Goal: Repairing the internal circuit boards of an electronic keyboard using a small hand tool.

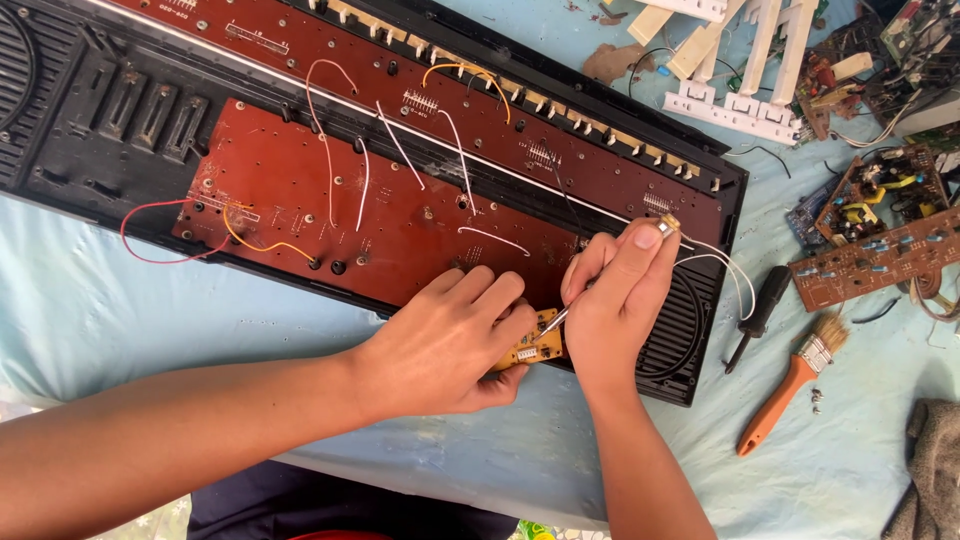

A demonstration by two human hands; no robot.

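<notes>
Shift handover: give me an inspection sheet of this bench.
Surface: pale blue cloth covers the table.
Job's things: small yellow circuit board at the edge of the opened keyboard case, red-brown boards exposed.
Clutter: orange-handled brush, black screwdriver, loose circuit boards, white key strips.
Hands: left hand steadies the yellow board; right hand holds a thin metal tool on it.
Cables: white, red and orange wires across the boards.
Surroundings: grey cloth at right.

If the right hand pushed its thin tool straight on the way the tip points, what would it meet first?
The right hand holds a thin metal tool angled down-left. Its tip already seems to sit at the small yellow circuit board that the left hand steadies, so that board comes first, though depth is unclear.
</notes>
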